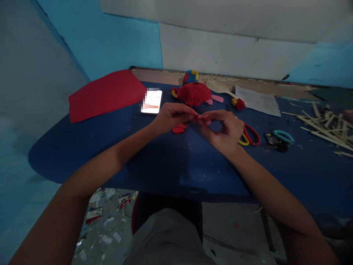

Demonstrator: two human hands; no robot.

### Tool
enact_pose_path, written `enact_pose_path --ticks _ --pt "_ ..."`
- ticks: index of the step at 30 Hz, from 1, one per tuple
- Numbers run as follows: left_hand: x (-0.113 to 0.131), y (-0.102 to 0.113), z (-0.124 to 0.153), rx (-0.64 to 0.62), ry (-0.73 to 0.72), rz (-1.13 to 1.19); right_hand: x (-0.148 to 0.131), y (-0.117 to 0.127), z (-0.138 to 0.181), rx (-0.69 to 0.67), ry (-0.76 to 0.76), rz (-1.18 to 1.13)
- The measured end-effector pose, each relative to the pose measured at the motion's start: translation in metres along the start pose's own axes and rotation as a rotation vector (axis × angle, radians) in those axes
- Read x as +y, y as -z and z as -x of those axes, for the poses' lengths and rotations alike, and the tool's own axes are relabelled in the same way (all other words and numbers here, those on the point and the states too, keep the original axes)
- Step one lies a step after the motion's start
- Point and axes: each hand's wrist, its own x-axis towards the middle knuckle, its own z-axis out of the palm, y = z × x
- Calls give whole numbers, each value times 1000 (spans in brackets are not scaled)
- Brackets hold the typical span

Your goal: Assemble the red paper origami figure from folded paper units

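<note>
A small piece of red paper (197, 116) is pinched between the fingertips of my left hand (173, 117) and my right hand (223, 127), above the blue table. Both hands are closed on it, and most of its shape is hidden by the fingers. Several red paper pieces (178, 129) lie on the table just under my left hand. Past my hands sits a red textured figure (194, 93) built of many small folded pieces, with pink parts at its right end. Scissors (251, 134) with red and yellow handles lie by my right hand, partly covered by it.
A lit phone (151, 102) and a large red sheet (107, 95) lie to the left on the blue table (162, 169). Keys with a teal ring (284, 136), thin wooden sticks (328, 125) and a white sheet (257, 100) are to the right. A multicoloured piece (191, 76) stands behind.
</note>
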Motion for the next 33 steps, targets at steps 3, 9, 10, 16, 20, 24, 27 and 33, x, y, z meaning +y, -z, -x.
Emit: enact_pose_path --ticks 3,9,10,16,20,24,27,33 --pt "0 0 0 -15 -8 25 0 0 0 -50 -76 61" --pt "0 -2 1 30 -44 2 0 -1 -3 25 88 63" --pt "0 -3 2 39 -53 -5 0 -1 -3 28 104 54" --pt "4 -4 3 74 -142 -42 0 -3 -3 63 50 72" --pt "4 -3 3 56 -217 -39 -2 -4 -4 75 16 14" --pt "3 -2 3 56 -233 -48 -1 -5 -3 75 -30 -31" --pt "1 -1 3 52 -234 -76 2 -6 -1 66 -75 -41" --pt "0 1 4 51 -228 -135 1 -8 0 72 -115 -91"
